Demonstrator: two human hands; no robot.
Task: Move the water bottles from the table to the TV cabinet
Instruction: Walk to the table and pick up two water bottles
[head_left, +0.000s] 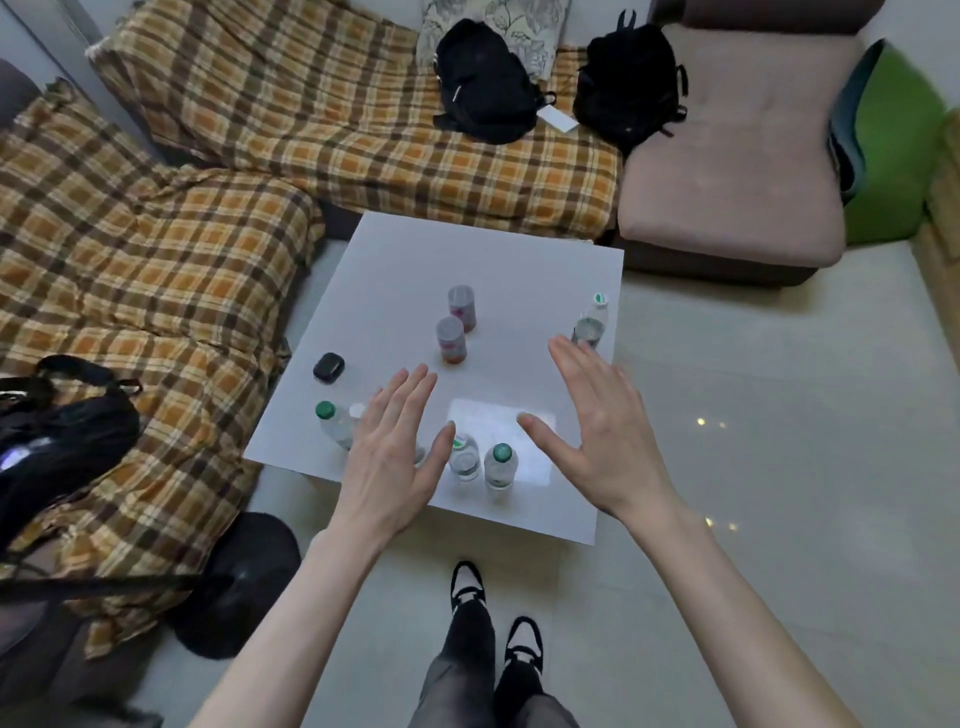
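Fingers (410, 384) spread, both palms down

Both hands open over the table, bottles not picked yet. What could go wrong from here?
1. The two bottles near the front edge stand close together; closing a grip on one may tip the other, possibly off the table.
2. The left hand covers part of the bottle cluster at the left edge, so a blind reach could knock one off.
3. The right hand sits just in front of the far-right bottle by the edge; a sweep might topple it.
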